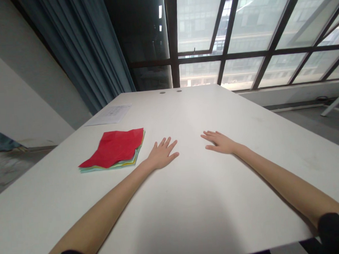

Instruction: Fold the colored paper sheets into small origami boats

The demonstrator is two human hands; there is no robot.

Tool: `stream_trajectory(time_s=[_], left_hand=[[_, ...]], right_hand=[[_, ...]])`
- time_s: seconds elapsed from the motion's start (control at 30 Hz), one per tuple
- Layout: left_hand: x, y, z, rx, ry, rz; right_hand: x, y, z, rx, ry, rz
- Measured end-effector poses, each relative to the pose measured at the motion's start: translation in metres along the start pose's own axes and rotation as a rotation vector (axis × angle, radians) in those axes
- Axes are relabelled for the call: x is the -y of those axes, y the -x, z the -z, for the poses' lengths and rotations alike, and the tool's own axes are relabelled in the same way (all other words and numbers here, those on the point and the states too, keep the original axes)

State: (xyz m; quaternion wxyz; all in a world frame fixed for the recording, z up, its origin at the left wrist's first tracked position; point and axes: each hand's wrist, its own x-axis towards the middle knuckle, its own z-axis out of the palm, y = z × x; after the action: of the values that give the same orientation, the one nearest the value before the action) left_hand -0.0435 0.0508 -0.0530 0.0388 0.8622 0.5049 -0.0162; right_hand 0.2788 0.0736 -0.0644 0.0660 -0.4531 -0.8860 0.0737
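A wide white table [196, 201] carries both forearms, stretched forward across it. The left hand [161, 154] lies flat, palm down, fingers spread, gripping nothing. Just to its left, near but apart from it, sits a stack of coloured paper sheets [115, 148], a red sheet on top with green and yellow edges showing beneath. The right hand [220, 141] also lies flat and open, empty, well to the right of the stack. Beyond the stack, farther from the left hand, lies a printed white sheet [109, 114].
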Motion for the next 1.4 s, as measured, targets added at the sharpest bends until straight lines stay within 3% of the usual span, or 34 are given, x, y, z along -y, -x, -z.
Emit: stream_trajectory(time_s=[1.4], left_hand=[[0.0005,-0.0010,-0.0012,0.003,0.006,-0.010]], right_hand=[[-0.0019,-0.0013,-0.0028,-0.001,0.016,0.005]])
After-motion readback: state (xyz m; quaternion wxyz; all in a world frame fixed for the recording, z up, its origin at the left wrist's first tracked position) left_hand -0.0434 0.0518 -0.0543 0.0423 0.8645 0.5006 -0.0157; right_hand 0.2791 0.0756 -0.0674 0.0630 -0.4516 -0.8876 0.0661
